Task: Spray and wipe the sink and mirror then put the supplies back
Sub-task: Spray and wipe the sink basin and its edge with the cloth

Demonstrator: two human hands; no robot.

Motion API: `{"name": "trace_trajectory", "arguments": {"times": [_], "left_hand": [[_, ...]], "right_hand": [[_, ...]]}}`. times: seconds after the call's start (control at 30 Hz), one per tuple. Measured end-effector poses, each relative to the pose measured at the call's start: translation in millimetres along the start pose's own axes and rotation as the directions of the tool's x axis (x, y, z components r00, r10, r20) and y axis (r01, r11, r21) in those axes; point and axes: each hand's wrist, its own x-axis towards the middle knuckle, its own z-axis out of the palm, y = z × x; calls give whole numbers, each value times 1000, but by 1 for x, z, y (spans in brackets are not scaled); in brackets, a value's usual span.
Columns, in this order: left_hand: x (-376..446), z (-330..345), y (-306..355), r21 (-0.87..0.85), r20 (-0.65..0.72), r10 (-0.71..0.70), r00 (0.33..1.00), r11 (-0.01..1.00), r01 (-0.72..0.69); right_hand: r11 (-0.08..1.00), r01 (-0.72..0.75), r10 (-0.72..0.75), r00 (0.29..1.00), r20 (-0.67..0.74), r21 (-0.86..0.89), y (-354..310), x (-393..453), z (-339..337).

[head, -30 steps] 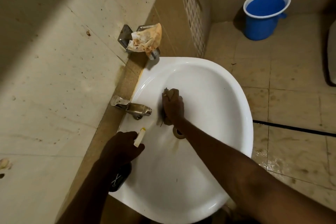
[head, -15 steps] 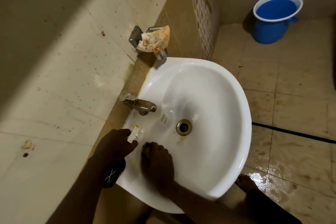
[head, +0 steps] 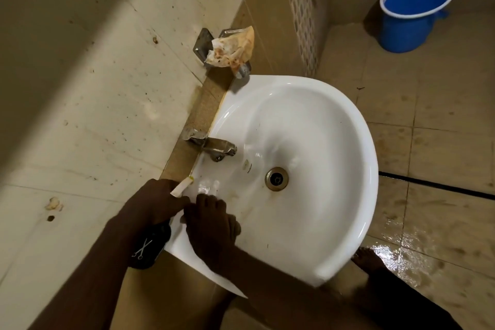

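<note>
- Left hand (head: 152, 205) curled round a dark spray bottle (head: 150, 246); its pale nozzle (head: 182, 187) pokes out past the knuckles toward the sink's near-left rim. The bottle body hangs below the hand, outside the basin edge.
- Right hand (head: 211, 222) lies palm-down on the sink (head: 334, 169) inner wall, just beside the left hand, fingers bunched and pressing down. A cloth or pad beneath it is not visible; cannot tell what, if anything, it grips.
- Small wet, foamy patch (head: 207, 186) sits just ahead of the right fingertips, between them and the tap (head: 214, 147).
- Drain (head: 276, 178) well clear of both hands; brownish staining trails from it toward the near wall.
- Crumpled stained rag (head: 233, 48) draped over a wall fitting above the sink. Blue bucket (head: 412, 11) far off on the floor.
- Judgement: wiping stage, basin. To do it well, sweep from the sprayed patch down toward the drain with firm, overlapping strokes, covering the stained strip, and keep the nozzle aimed into the bowl.
- Mirror not in view.
</note>
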Motion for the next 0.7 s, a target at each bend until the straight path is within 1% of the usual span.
{"name": "trace_trajectory", "arguments": {"times": [0.03,0.07,0.13,0.17,0.2,0.23,0.3,0.37,0.43,0.47,0.5,0.53,0.57,0.63,0.7], "left_hand": [[1,0,1,-19,-4,2,1000,1000,-2],[1,1,1,-38,-21,7,1000,999,-7],[-2,1,2,-48,-36,11,999,999,-13],[-2,1,2,-35,-35,11,999,999,-13],[-2,2,1,-15,-30,9,999,1000,-10],[-2,2,1,5,-24,0,1000,1000,0],[-3,4,1,2,-21,-12,1000,1000,12],[-5,7,3,-38,-3,-13,1000,999,13],[-8,11,6,-74,17,-2,1000,997,3],[-8,12,6,-82,24,6,1000,997,-4],[-8,14,7,-83,31,7,1000,997,-4],[-7,14,7,-90,30,6,1000,996,-3],[-5,15,7,-99,20,6,1000,995,-4],[0,16,7,-104,1,13,1000,994,-13],[3,18,9,-98,1,18,1000,995,-18]], "right_hand": [[996,73,-72,997,31,-59,4,-4,2],[986,117,-117,993,3,-122,9,2,2],[986,47,-62,994,-89,-160,14,37,-7],[981,-25,5,994,-107,-191,15,57,-16],[976,-80,65,995,-77,-202,16,73,-25],[972,-99,87,994,-64,-212,19,82,-29],[976,-64,52,997,-62,-207,23,74,-24],[989,-13,7,999,-41,-149,24,45,-23],[994,-28,22,998,-59,-104,29,33,-26],[992,-83,74,992,-102,-95,30,38,-29],[981,-176,162,974,-156,-77,32,43,-30],[962,-268,255,947,-197,-43,33,45,-30],[945,-328,321,921,-222,5,33,42,-26],[919,-357,384,906,-180,165,30,21,-10],[894,-348,391,914,-113,281,25,-5,2]]}}
